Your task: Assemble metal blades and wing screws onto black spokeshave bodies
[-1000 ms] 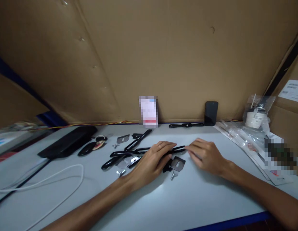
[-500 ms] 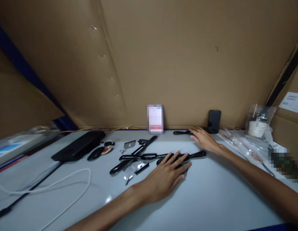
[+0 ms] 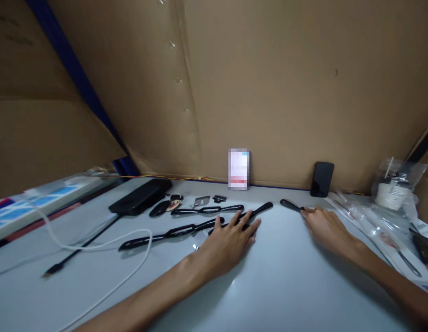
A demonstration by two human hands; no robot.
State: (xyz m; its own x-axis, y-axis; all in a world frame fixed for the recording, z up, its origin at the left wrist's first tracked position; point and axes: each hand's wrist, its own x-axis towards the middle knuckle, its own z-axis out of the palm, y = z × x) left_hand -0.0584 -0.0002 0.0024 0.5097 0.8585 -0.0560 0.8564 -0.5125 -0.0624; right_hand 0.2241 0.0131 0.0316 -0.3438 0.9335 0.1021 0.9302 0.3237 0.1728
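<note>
My left hand (image 3: 231, 237) lies flat and open on the white table (image 3: 286, 281), fingers spread over a long black slotted handle piece (image 3: 258, 210). More black slotted pieces (image 3: 207, 210) lie just left, one long one (image 3: 165, 234) reaching toward the white cable. My right hand (image 3: 326, 223) rests further right, fingers closed round the end of another black handle piece (image 3: 290, 205) that sticks out to the left. Small metal plates (image 3: 201, 201) lie behind the black pieces.
A cardboard wall (image 3: 269, 92) backs the table. Against it stand a small card (image 3: 238, 168) and a black phone (image 3: 322, 179). A black case (image 3: 141, 197), a key fob (image 3: 163, 207) and a white cable (image 3: 106, 244) lie left. Plastic bags (image 3: 389, 189) and packets sit right.
My right hand drew back from the far edge toward me, bringing a black handle piece with it. The left hand stayed flat on the pieces. The camera turned left.
</note>
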